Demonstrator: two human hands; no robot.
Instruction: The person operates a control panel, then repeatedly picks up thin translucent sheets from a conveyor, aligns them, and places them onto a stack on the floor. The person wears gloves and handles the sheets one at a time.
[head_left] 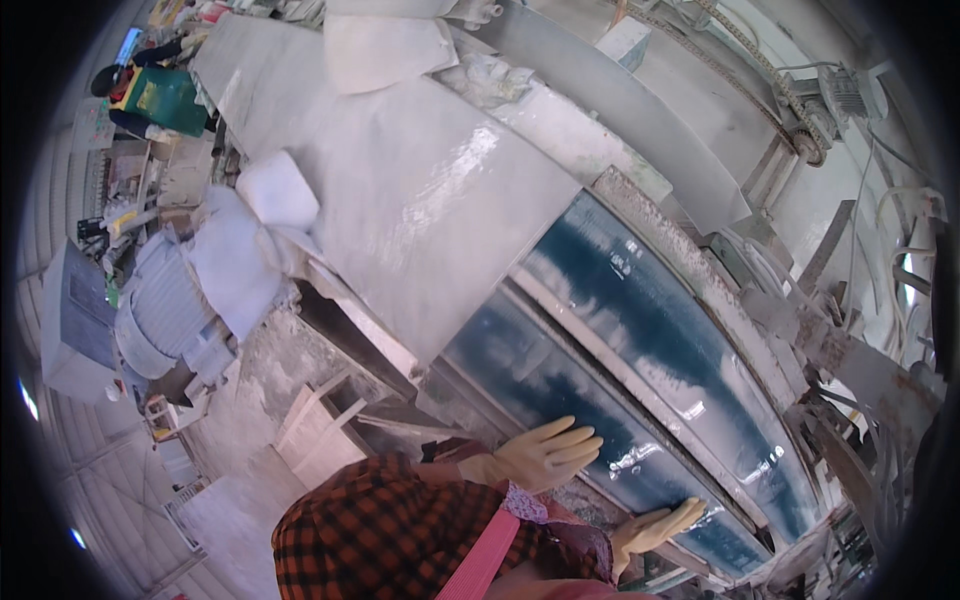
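Two long, wet, dark blue strips with a shiny surface and whitish smears lie side by side, a narrow gap between them. My left hand point(545, 453), in a cream-yellow rubber glove, is held flat over the near edge of the closer blue strip point(530, 365). Its fingers are stretched out. Further right, my right hand point(655, 530), gloved alike, reaches over the same strip's edge with fingers extended. Neither hand holds anything; whether they touch the surface I cannot tell. Beyond lies the far blue strip point(640, 290).
A broad pale grey cover point(400, 180) overlies the strips' left part. A dusty motor point(165, 310) stands at the left beside a grey box point(78, 325). Another person point(165, 100) is at the far upper left. A chain point(760, 70) and rusty beam point(850, 350) are at the right.
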